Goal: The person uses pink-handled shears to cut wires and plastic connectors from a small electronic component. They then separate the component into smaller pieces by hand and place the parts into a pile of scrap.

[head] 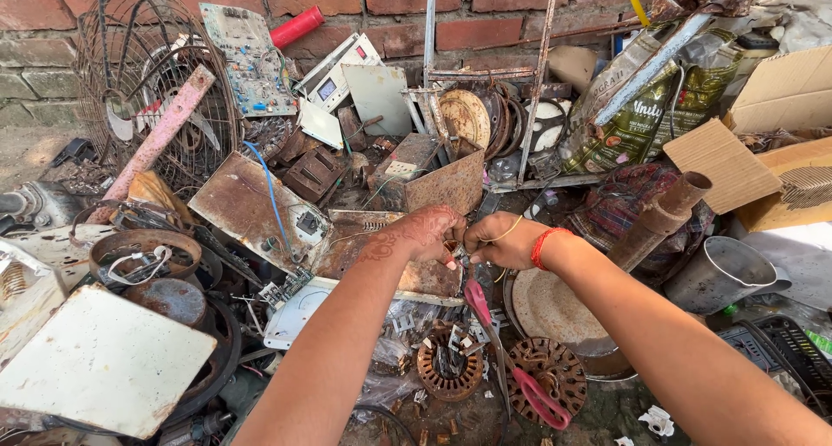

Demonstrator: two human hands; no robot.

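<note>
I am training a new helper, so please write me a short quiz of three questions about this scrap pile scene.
1. True or false: the left hand and the right hand are close together over the scrap.
2. What is on the right wrist? A) red thread band B) a watch C) a glove
3. Fill in: the pliers lying below the hands have ____ handles.

Key: 1 true; 2 A; 3 red. What the fingers pinch is too small to tell, though a thin yellow wire runs by the right hand.
</note>
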